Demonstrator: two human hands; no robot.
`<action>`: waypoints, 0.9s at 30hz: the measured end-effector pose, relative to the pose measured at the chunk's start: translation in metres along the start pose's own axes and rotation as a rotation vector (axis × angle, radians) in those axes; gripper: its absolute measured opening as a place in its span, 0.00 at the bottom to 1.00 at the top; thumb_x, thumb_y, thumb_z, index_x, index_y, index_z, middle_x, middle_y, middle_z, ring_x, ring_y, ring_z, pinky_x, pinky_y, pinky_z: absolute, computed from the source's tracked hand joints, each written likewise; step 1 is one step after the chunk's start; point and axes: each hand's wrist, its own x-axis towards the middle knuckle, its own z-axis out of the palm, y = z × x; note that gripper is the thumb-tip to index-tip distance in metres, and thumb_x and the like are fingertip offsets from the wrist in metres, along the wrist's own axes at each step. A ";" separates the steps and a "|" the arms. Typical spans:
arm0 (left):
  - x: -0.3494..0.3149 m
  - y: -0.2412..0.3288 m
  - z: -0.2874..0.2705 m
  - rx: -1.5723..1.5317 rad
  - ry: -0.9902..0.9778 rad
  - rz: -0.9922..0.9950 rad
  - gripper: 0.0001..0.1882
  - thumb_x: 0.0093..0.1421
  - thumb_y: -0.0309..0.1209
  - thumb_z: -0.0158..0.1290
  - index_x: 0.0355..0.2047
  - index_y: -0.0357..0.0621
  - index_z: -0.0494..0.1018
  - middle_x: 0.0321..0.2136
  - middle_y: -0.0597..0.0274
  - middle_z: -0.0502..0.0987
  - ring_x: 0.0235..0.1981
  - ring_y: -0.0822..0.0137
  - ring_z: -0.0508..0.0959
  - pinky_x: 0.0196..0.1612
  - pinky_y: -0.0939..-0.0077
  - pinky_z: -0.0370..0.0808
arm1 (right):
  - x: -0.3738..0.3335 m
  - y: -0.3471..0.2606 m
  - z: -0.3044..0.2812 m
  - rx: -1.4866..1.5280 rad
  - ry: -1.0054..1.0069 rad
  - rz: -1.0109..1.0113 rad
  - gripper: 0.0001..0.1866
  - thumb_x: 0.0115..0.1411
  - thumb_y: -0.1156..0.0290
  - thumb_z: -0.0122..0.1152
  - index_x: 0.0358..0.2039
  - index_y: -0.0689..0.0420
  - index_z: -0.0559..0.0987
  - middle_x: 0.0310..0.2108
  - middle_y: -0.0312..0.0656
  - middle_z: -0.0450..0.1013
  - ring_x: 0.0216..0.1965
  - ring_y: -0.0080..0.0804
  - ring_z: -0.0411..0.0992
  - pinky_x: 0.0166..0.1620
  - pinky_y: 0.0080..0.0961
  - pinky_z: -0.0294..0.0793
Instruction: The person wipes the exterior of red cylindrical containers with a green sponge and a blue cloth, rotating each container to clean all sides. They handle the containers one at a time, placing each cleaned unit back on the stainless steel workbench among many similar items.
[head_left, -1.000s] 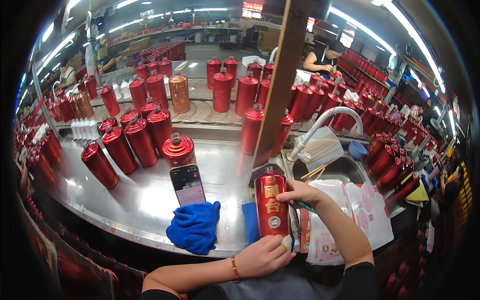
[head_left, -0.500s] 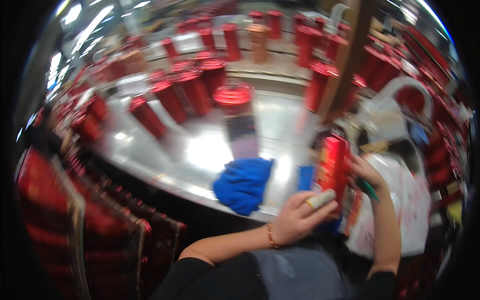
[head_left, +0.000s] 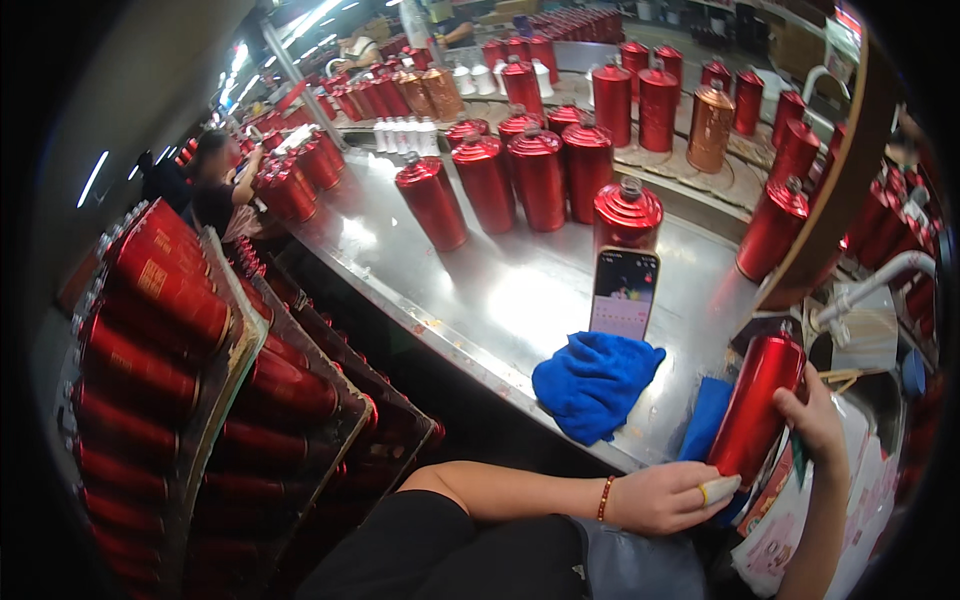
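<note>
At the lower right, both hands hold a glossy red bottle (head_left: 757, 405), tilted slightly to the right with a small clear neck on top. Around its base are the fingers of my left hand (head_left: 660, 497), one of them wrapped in a pale covering with a yellow band. My right hand (head_left: 818, 418) grips the bottle's right side, its thumb on the surface and its other fingers hidden behind. Just left of the bottle a flat blue cloth (head_left: 707, 415) lies at the bench edge. A crumpled blue cloth (head_left: 597, 385) rests farther left, against a phone (head_left: 624, 290).
The phone leans on a red bottle (head_left: 628, 215) on the metal bench (head_left: 520, 300). More red bottles (head_left: 537, 180) stand behind, with a copper-coloured one (head_left: 710, 128). Racks of red bottles (head_left: 160, 340) fill the left. A brown post (head_left: 830, 190) and white pipe (head_left: 880, 285) are at right.
The view has swung, so the bench and hands sit farther right and lower. The held bottle has turned: its printed side faced me before, and plain red shows now. Both hands keep hold.
</note>
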 end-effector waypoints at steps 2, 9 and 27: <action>0.000 -0.004 -0.007 -0.027 -0.018 0.003 0.21 0.54 0.24 0.55 0.49 0.28 0.76 0.51 0.44 0.76 0.53 0.49 0.78 0.59 0.58 0.76 | 0.006 0.011 -0.021 0.112 -0.134 0.052 0.44 0.57 0.51 0.71 0.66 0.60 0.63 0.29 0.31 0.73 0.20 0.16 0.68 0.23 0.14 0.64; 0.010 -0.010 -0.022 -0.039 -0.139 -0.014 0.13 0.56 0.23 0.62 0.43 0.34 0.82 0.43 0.52 0.82 0.45 0.53 0.82 0.50 0.63 0.82 | 0.020 0.006 -0.014 0.099 -0.220 0.161 0.44 0.51 0.53 0.77 0.61 0.65 0.68 0.26 0.35 0.74 0.23 0.22 0.71 0.26 0.21 0.70; 0.056 0.000 -0.009 0.010 -0.250 0.054 0.10 0.52 0.23 0.65 0.36 0.34 0.83 0.38 0.53 0.82 0.42 0.57 0.81 0.41 0.67 0.83 | 0.013 -0.020 0.009 -0.438 0.049 0.065 0.56 0.40 0.30 0.74 0.53 0.70 0.75 0.47 0.58 0.78 0.45 0.46 0.80 0.50 0.35 0.79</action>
